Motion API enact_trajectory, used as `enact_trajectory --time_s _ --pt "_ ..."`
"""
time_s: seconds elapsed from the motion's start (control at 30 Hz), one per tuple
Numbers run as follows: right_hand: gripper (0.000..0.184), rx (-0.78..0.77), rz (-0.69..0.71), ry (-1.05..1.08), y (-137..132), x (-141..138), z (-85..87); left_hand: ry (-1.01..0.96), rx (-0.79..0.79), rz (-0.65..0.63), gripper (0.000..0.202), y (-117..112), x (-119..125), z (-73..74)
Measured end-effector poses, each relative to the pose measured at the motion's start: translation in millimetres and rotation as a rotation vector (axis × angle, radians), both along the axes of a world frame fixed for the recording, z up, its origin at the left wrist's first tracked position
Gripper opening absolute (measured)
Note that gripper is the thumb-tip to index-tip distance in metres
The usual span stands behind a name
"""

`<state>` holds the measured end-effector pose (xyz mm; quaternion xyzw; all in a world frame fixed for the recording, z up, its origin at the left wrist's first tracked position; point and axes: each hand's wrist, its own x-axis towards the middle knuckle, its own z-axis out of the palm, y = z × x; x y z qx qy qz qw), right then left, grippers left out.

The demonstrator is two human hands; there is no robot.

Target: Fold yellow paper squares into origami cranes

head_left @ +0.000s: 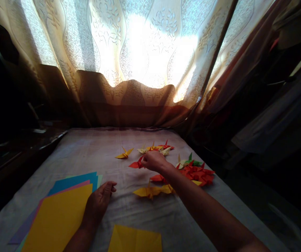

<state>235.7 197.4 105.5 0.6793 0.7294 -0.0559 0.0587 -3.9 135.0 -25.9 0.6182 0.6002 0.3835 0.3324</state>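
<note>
My right hand reaches over the bed, its fingers pinched on a red paper crane whose wing juts out to the left. Part of that crane is hidden behind the fingers. My left hand rests beside the stack of coloured paper, fingers curled in with nothing visible in them. A yellow paper crane stands alone just beyond the red one. Under my right forearm lie more yellow cranes and a heap of red cranes. Farther back, white, yellow and red cranes sit close together.
Yellow, pink, blue and other coloured sheets lie stacked at the left. A creased yellow sheet lies at the near edge. A green crane sits by the red heap. Behind the bed hangs a sunlit curtain; dark furniture flanks the left.
</note>
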Motion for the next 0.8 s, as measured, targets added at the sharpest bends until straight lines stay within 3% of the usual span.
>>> enact_trajectory --time_s 0.23,0.4,0.6,0.8 --pt "0.030 0.024 -0.042 0.009 34 -22 -12.0 0.015 0.014 0.003 0.055 -1 1 -1.4" --pt "0.031 -0.001 -0.047 -0.005 44 -28 -20.3 0.007 0.001 0.007 0.055 -3 3 3.0" --pt "0.035 0.067 -0.033 -0.015 40 -27 -7.3 0.018 -0.005 -0.025 0.056 -2 1 1.8" --pt "0.035 0.126 0.112 -0.001 49 -52 -4.2 -0.001 0.007 -0.026 0.056 -4 2 5.2"
